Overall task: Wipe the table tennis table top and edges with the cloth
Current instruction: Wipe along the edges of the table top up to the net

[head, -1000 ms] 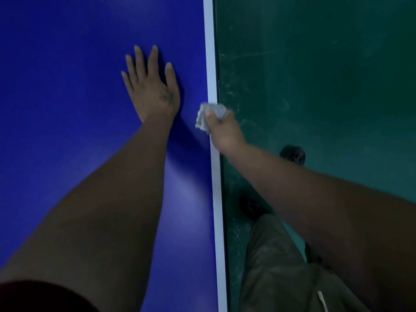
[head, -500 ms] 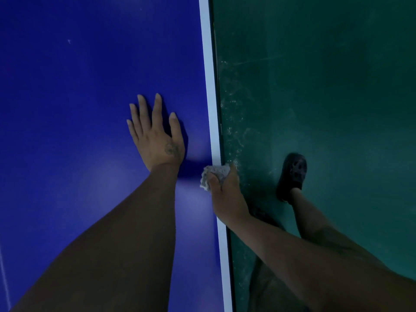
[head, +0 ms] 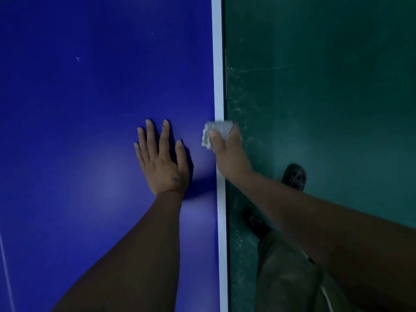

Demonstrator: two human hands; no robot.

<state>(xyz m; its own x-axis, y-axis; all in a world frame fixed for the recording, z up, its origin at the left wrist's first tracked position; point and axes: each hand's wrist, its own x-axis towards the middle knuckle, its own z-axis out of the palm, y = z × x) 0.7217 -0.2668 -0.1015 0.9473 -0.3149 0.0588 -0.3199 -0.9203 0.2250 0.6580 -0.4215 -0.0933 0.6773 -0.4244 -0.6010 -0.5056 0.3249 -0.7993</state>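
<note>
The blue table tennis table top [head: 90,109] fills the left half, bordered on its right by a white edge line [head: 218,64]. My left hand [head: 161,161] lies flat on the blue surface, fingers spread and straight. My right hand [head: 229,154] grips a small crumpled grey-white cloth [head: 216,131] and holds it against the table's right edge, thumb on top and fingers wrapped over the side.
A dark green floor [head: 326,86] lies to the right of the table, with scuff marks near the edge. My dark shoe [head: 293,176] and olive trouser leg [head: 288,273] stand close beside the table. A thin white line [head: 5,266] crosses the top at far left.
Along the white edge, my right hand and the cloth have shifted a little against my left hand. The view has shifted over the table. My left hand stays flat on the top.
</note>
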